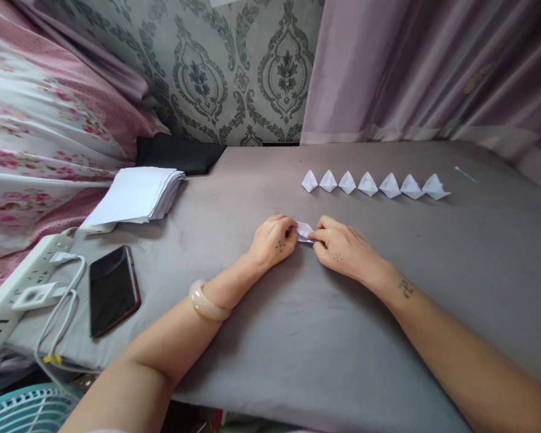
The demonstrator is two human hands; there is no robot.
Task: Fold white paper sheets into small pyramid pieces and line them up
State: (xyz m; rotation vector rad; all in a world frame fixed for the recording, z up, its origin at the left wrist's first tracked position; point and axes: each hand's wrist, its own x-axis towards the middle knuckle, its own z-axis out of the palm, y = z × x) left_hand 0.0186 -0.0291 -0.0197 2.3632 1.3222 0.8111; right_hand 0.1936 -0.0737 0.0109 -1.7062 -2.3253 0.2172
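A small piece of folded white paper (303, 232) is held between my two hands above the middle of the grey table cover. My left hand (275, 240) pinches its left end, fingers curled. On the other end, my right hand (342, 246) grips with thumb and fingers closed. The fingers hide part of the folds. Beyond my hands, several folded paper boats (368, 184) stand in a row, each with a pointed top.
At the left lies a stack of white paper (130, 192) by a black folded cloth or case (180, 153). Nearer are a phone (113, 291) and a power strip (22, 288) with white cables. A thin stick (466, 174) lies far right. Curtains (388, 72) border the back.
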